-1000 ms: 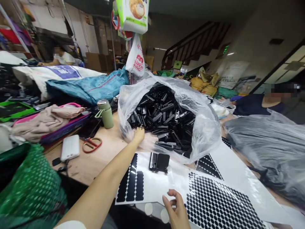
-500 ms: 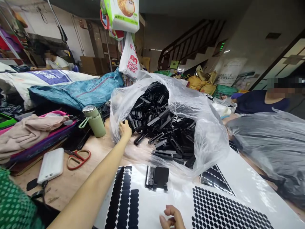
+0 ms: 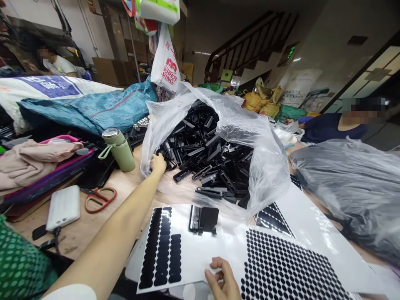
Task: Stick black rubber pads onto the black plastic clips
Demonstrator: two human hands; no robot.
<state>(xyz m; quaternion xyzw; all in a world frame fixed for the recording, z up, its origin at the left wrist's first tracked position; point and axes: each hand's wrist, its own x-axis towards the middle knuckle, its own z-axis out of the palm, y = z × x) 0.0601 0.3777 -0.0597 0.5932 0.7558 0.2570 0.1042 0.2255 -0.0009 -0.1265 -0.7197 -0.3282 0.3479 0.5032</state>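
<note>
My left hand (image 3: pixel 158 163) reaches to the left side of an open clear plastic bag (image 3: pixel 268 154), against a heap of black plastic parts (image 3: pixel 203 150). Its fingertips are hidden among the parts, so what they grip, if anything, does not show. My right hand (image 3: pixel 222 280) hovers low in front, fingers loosely curled, thumb apart and nothing between them. Just ahead of it a black hinged part (image 3: pixel 203 220), like a folding phone stand, lies on a white sheet of black strip-shaped stickers (image 3: pixel 161 250). Close on its right is a sheet of round black stickers (image 3: pixel 287 266).
Left on the table are red-handled scissors (image 3: pixel 100 200), a white power bank (image 3: pixel 63 207) and a green flask (image 3: pixel 122 150). A second, grey-looking plastic bag (image 3: pixel 350 175) bulges at right. One person (image 3: pixel 334 125) sits beyond it; another (image 3: pixel 59 64) is at far left.
My view has shifted slightly, so most things sit higher and further left. My left hand remains at the bag's left side; my right hand has come a little more into view.
</note>
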